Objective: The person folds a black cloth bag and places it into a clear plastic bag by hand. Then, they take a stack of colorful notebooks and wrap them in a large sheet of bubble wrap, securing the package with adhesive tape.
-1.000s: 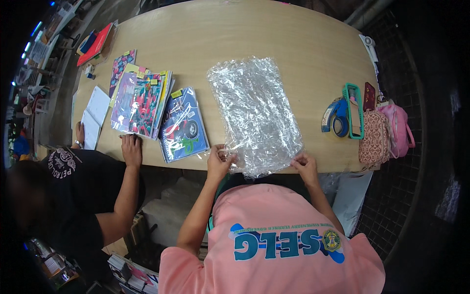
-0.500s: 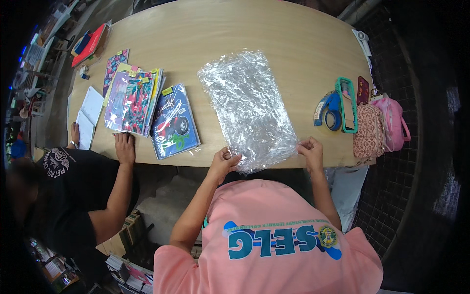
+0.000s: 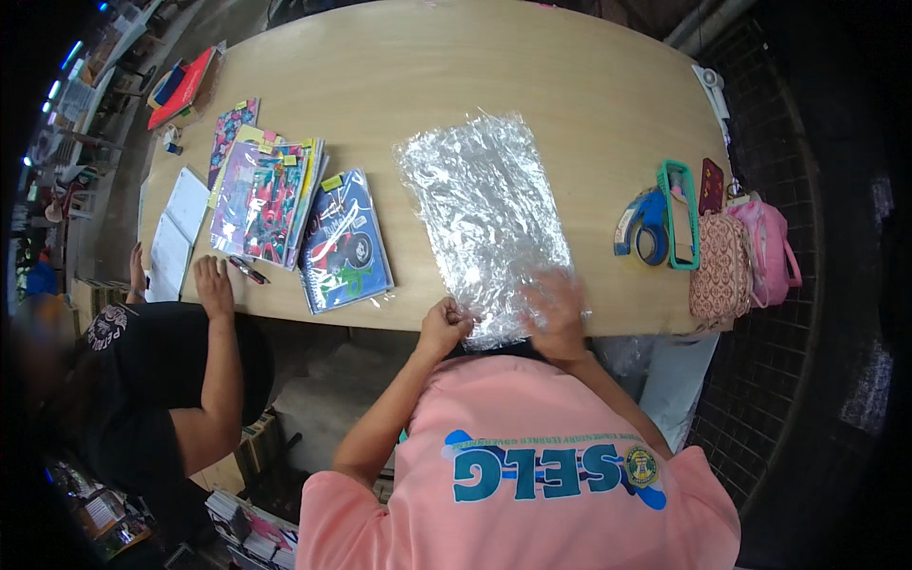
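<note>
A crinkled clear plastic sheet (image 3: 489,209) lies on the table in front of me, its near edge reaching the table's front edge. At its near left corner my left hand (image 3: 445,325) is closed, with the plastic pinched in the fingers. Over the near right part of the sheet is my right hand (image 3: 558,315); motion smears its fingers, so their grip cannot be made out. Left of the sheet lies a plastic-covered blue notebook (image 3: 347,242) with a vehicle picture and a yellow tab.
A stack of covered notebooks (image 3: 256,204) lies farther left, beside a co-worker's hand (image 3: 215,287), a pen (image 3: 249,270) and an open notebook (image 3: 180,228). At right are a blue tape dispenser (image 3: 649,233), a green tray (image 3: 681,214), a patterned pouch (image 3: 720,271) and a pink bag (image 3: 763,249).
My right hand has let go of the sheet's near right corner and moved left over the plastic. My left hand stays at its corner. The co-worker's near hand has moved left, off the pen.
</note>
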Demonstrator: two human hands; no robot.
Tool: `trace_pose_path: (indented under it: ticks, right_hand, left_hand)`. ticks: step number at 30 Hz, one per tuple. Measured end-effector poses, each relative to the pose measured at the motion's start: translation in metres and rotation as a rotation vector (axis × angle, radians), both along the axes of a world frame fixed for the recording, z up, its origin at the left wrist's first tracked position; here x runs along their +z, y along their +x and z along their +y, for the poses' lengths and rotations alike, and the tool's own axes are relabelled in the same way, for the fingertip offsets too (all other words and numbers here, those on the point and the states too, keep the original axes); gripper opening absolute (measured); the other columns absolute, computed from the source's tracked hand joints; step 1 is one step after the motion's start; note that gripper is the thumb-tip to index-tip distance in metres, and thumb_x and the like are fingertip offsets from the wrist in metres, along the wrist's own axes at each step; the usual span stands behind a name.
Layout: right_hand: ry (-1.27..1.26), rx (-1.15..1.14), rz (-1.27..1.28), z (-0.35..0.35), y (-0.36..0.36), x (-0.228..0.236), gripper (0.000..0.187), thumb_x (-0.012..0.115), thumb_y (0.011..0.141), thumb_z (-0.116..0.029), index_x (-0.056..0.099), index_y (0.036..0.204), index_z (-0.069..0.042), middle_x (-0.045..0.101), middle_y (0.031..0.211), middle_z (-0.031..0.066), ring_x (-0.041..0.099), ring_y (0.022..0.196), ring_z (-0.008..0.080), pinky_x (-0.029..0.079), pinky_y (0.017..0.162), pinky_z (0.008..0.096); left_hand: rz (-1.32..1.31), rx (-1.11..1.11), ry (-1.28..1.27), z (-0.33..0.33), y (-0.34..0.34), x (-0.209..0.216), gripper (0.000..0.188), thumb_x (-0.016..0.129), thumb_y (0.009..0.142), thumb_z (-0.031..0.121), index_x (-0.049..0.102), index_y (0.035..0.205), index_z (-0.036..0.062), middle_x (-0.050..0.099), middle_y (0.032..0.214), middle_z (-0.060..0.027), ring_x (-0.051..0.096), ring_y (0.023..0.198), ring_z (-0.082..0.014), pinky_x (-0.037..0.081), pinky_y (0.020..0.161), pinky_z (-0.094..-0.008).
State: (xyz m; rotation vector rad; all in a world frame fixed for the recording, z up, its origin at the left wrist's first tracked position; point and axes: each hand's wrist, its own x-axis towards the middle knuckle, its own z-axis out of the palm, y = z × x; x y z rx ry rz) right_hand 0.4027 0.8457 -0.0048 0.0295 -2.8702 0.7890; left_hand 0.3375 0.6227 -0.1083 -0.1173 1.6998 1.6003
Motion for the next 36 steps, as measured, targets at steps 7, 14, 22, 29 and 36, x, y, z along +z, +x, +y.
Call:
trace_pose_path:
  ticks: [7, 14, 22, 29, 36]
  right_hand:
    - [0.301, 0.218, -0.289, -0.017, -0.012, -0.074, 0.06, 0.045, 0.08, -0.064, 0.042, 0.134, -0.039, 0.01, 0.154, 0.0037, -0.002, 0.139, 0.0417, 0.001, 0.096, 0.0761]
    - [0.303, 0.226, -0.302, -0.019, -0.009, -0.073, 0.06, 0.047, 0.08, -0.064, 0.038, 0.136, -0.043, 0.008, 0.154, 0.0053, -0.006, 0.139, 0.042, -0.003, 0.094, 0.0761]
    - [0.293, 0.208, -0.342, -0.019, -0.014, -0.068, 0.063, 0.05, 0.077, -0.066, 0.04, 0.135, -0.043, 0.012, 0.153, 0.0056, -0.001, 0.138, 0.0432, -0.001, 0.093, 0.0774]
    - [0.291, 0.22, -0.403, -0.02, -0.01, -0.075, 0.061, 0.046, 0.079, -0.067, 0.039, 0.135, -0.044, 0.009, 0.154, 0.0043, -0.005, 0.139, 0.0415, 0.0, 0.09, 0.0793]
    - [0.332, 0.248, -0.36, -0.016, -0.015, -0.076, 0.062, 0.04, 0.08, -0.07, 0.034, 0.137, -0.045, 0.007, 0.154, 0.0033, -0.007, 0.139, 0.0389, 0.003, 0.089, 0.0798]
  left_hand:
    - [0.968, -0.263, -0.389, 0.041, -0.016, 0.085, 0.042, 0.056, 0.082, 0.005, 0.044, 0.122, -0.0001, 0.04, 0.131, -0.0236, 0.043, 0.117, -0.0364, 0.037, 0.095, -0.0434]
    - [1.309, -0.597, -0.833, 0.052, -0.172, 0.025, 0.054, 0.044, 0.086, 0.057, 0.036, 0.137, 0.0418, 0.017, 0.152, -0.0035, 0.011, 0.139, -0.0365, 0.012, 0.105, -0.0652]
    - [1.256, -0.225, -0.76, 0.107, -0.245, 0.061, 0.056, 0.05, 0.087, 0.034, 0.037, 0.136, 0.0094, 0.032, 0.142, -0.0127, 0.027, 0.132, -0.0379, 0.015, 0.106, -0.0606]
    - [1.45, -1.191, -0.21, 0.145, -0.235, 0.022, 0.053, 0.051, 0.084, 0.045, 0.04, 0.135, 0.0386, 0.034, 0.145, -0.0022, 0.029, 0.135, -0.0247, 0.009, 0.109, -0.06]
    - [1.477, -0.282, -0.711, 0.153, -0.381, 0.04, 0.061, 0.056, 0.082, 0.048, 0.039, 0.137, 0.0273, 0.02, 0.15, -0.012, 0.02, 0.136, -0.0363, 0.01, 0.104, -0.067]
